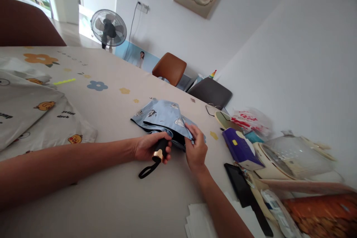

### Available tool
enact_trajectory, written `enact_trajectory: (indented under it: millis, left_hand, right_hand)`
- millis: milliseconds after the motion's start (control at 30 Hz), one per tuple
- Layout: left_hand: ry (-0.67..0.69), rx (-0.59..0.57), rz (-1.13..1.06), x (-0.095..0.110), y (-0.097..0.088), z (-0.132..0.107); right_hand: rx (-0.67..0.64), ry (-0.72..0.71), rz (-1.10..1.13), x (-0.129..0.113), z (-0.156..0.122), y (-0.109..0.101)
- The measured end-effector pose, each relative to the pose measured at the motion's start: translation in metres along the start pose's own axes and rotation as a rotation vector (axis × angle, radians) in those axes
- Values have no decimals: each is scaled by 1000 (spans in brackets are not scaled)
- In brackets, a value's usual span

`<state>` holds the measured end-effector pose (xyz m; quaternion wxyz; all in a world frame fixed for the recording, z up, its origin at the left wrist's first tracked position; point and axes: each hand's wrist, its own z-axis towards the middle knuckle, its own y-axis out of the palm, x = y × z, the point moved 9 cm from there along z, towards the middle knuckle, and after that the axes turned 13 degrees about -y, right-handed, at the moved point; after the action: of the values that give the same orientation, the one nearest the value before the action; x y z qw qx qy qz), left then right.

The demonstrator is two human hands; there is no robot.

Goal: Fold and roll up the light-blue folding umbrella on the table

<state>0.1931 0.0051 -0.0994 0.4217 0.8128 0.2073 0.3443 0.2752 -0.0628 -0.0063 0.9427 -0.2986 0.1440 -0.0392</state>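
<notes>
A folding umbrella with light blue printed fabric and a black underside is held over the table, its cloth loosely gathered. My left hand is wrapped round its black handle, which has a gold-coloured band and a black wrist strap hanging from the end. My right hand pinches the edge of the blue fabric on the right side. Part of the right fingers is hidden behind the cloth.
White fabric with yellow duck prints lies on the left of the table. Along the right stand a purple tissue box, a black cleaver-shaped object, white papers and a clear-lidded pot. Chairs line the far edge.
</notes>
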Motion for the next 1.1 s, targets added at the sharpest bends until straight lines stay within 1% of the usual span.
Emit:
enact_trajectory:
  millis: [67,100,333,467,700,900,1100]
  left_hand:
    - [5,12,3,0,-1,0]
    - [10,19,6,1,-1,0]
    - [19,21,2,1,1,-1]
    - [33,33,-4,2,-1,-1]
    - [36,14,-11,2,-2,1]
    - [34,23,-16,2,-1,0]
    - [26,27,-15,2,-1,0]
  right_hand:
    - [37,104,28,10,0,-1]
    - [30,122,31,12,1,1]
    - [-95,104,-74,18,7,14]
    - [-184,-24,-149,11,12,21]
    - [-271,-243,-300,-4,20,24]
    - [-330,-370,-409,-14,23,25]
    - [-410,-567,-572,-38,26,30]
